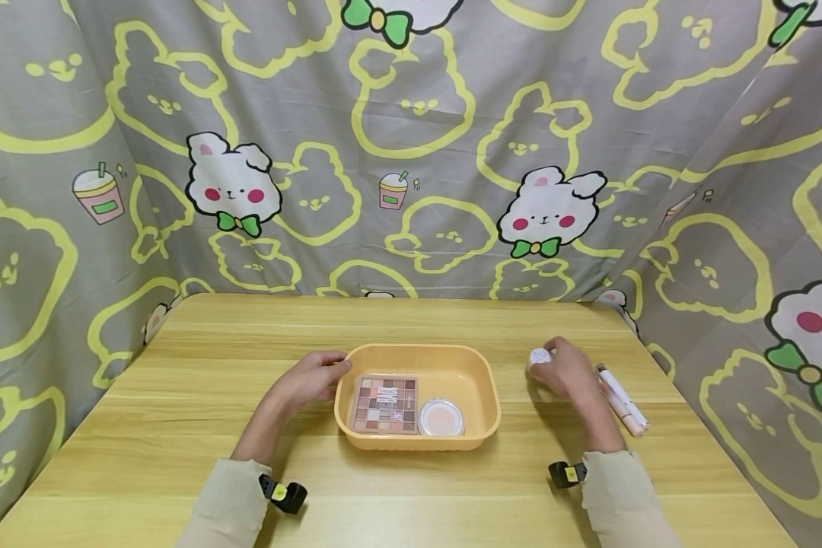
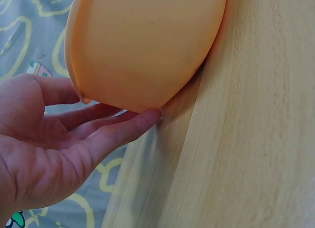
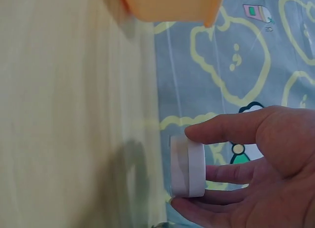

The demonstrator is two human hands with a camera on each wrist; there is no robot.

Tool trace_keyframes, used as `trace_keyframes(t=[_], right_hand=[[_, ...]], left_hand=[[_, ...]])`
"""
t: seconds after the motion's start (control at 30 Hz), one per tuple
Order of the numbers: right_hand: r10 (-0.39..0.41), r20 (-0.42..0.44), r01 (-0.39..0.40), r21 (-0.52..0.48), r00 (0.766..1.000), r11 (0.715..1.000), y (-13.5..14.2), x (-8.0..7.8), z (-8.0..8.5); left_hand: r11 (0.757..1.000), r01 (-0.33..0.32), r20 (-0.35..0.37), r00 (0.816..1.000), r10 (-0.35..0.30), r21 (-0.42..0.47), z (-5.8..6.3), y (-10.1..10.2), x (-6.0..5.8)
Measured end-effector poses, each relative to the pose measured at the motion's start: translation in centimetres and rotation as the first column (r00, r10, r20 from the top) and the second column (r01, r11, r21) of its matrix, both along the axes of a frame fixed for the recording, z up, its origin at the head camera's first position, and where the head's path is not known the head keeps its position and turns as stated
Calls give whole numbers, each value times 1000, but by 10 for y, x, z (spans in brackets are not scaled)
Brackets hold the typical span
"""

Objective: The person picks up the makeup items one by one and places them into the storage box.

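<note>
The palette [image 1: 386,405] and compact [image 1: 441,418] are already lying inside the bin [image 1: 467,387], whose end the left hand [image 1: 313,375] is gripping, while the right hand [image 1: 565,370] is pinching a jar [image 3: 188,166] outside, the tubes [image 1: 622,390] apparently remaining untouched on the surface [image 1: 411,510].

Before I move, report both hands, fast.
Left hand: holding the yellow container by its end, thumb at the rim.
Right hand: holding a small white round item between thumb and fingers.
</note>
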State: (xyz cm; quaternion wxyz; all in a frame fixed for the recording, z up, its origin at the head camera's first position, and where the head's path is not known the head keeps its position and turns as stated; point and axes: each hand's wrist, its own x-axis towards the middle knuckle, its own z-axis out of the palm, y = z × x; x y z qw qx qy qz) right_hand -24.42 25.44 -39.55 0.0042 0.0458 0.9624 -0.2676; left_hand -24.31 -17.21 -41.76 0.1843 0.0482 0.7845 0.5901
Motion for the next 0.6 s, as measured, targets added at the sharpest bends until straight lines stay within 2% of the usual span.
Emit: trace_keyframes(t=[0.23, 0.6], right_hand=[[-16, -79, 13, -36, 997, 999, -8, 2, 11], [-14, -132, 8, -43, 991, 999, -20, 7, 24]], left_hand=[[1000, 0, 3, 1000, 0, -1, 0, 0, 0], [1000, -1, 5, 1000, 1, -7, 1, 0, 0]])
